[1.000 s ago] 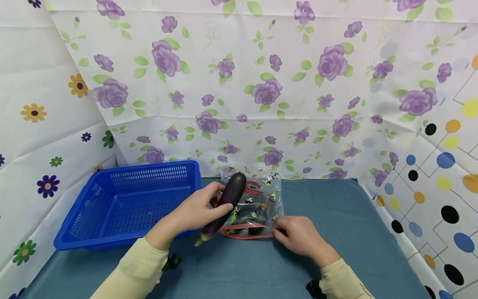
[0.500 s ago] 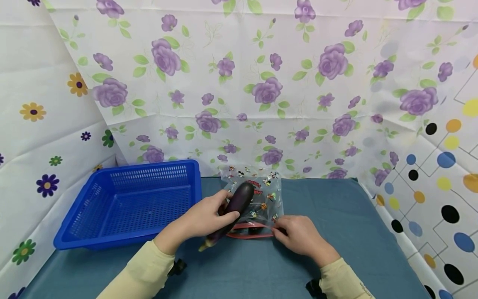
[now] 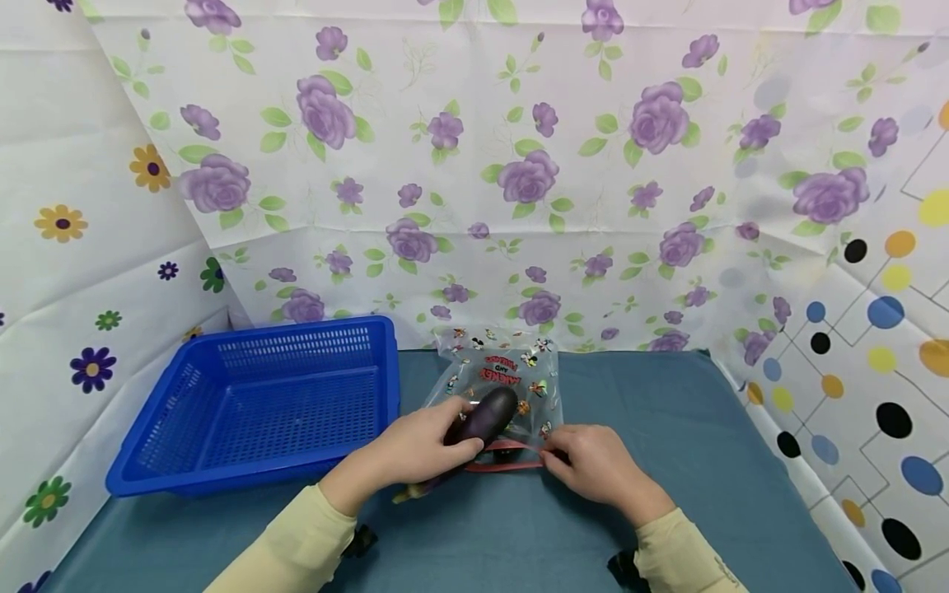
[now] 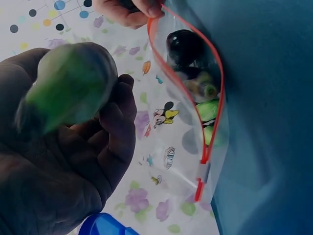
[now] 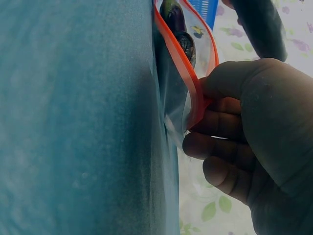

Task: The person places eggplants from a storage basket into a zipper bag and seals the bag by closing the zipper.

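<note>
My left hand (image 3: 415, 445) grips a dark purple eggplant (image 3: 495, 412) round its middle, over the near left part of a clear zip bag (image 3: 541, 375). The eggplant's green stem end (image 4: 73, 83) faces the camera in the left wrist view. Printed with cartoon figures, the bag lies on the table with its red-edged mouth (image 4: 222, 73) parted. My right hand (image 3: 596, 465) pinches the right end of that red edge. Inside the bag lie a shiny dark vegetable (image 4: 185, 46), some green pieces (image 4: 208, 110) and a purple eggplant with a green end (image 5: 172, 14).
A blue perforated plastic basket (image 3: 289, 412) stands left of the bag, with nothing seen in it. Blue-green cloth (image 3: 667, 403) covers the table. A flowered sheet (image 3: 474, 148) hangs behind, and patterned sheets flank both sides.
My left hand has moved right and toward me with the eggplant, whose rounded end has come down nearer the bag's mouth. My right hand has stayed at the bag's edge.
</note>
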### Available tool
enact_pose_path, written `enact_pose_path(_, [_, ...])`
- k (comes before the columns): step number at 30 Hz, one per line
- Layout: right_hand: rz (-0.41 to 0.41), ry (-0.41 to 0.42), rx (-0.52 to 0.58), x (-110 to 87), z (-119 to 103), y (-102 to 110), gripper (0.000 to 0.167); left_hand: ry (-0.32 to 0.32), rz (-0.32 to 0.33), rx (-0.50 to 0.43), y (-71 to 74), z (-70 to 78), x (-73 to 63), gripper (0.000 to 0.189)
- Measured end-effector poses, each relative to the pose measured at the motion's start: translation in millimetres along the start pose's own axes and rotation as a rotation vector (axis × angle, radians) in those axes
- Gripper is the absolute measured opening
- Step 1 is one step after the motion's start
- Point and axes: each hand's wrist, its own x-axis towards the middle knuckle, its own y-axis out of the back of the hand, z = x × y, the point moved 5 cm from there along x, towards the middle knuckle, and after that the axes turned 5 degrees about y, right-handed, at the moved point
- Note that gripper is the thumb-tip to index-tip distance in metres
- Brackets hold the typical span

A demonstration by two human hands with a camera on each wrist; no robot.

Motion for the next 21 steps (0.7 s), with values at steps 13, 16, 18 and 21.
enact_pose_path(13, [-0.003, -0.006, 0.004, 0.4, -1.3, 1.4, 0.022, -0.015, -0.019, 0.133, -8.8, -1.6, 1.9, 0.054])
enact_pose_path(16, [-0.001, -0.002, 0.008, 0.3, -1.6, 1.7, 0.022, -0.016, -0.028, 0.139, -10.5, -1.3, 1.7, 0.051])
enact_pose_path(18, [0.000, -0.002, 0.008, 0.4, -1.6, 1.6, 0.022, -0.016, -0.030, 0.148, -11.8, -1.5, 1.5, 0.050])
enact_pose_path(21, [-0.001, -0.006, 0.011, 0.4, -1.8, 1.7, 0.022, -0.018, -0.033, 0.164, -14.1, -2.4, 1.3, 0.049])
